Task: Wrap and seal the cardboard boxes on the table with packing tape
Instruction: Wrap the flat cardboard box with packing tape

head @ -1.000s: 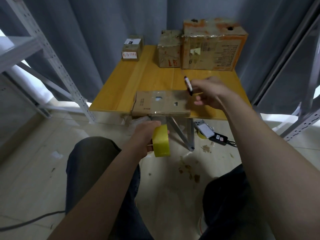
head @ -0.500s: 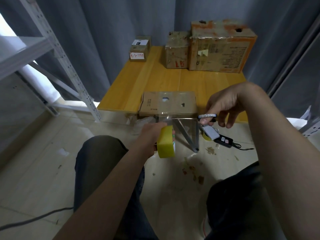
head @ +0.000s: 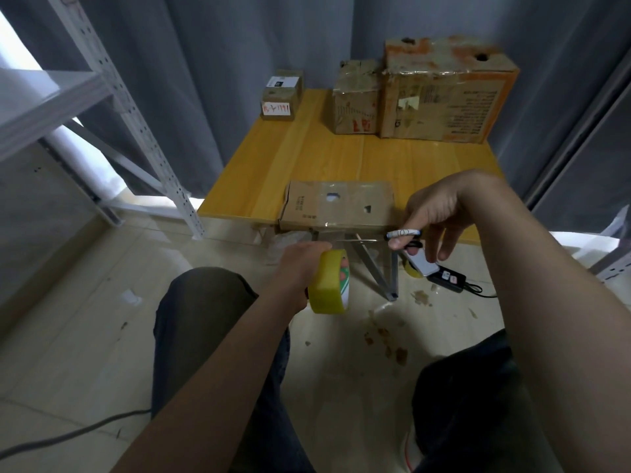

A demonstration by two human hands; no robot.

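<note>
Head view — left hand (head: 300, 264) grips tape roll (head: 328, 285); right hand (head: 438, 213) pinches pen (head: 403, 232).

Our left hand (head: 300, 264) and right hand (head: 433, 213) are bare, and so are both forearms (head: 218, 370). We wear dark trousers (head: 201, 322): the left leg looks grey-brown, the right nearly black. A pale shoe (head: 409, 450) with a red line shows beside the right leg

fingers of my left hand (head: 300, 268) hidden behind the yellow tape roll (head: 329, 285), lettering on the pen (head: 403, 232) in my right hand (head: 435, 213) too blurred to read, phone (head: 423, 266) on the floor half covered by that hand, metal rack (head: 51, 93) cut off at left
</note>
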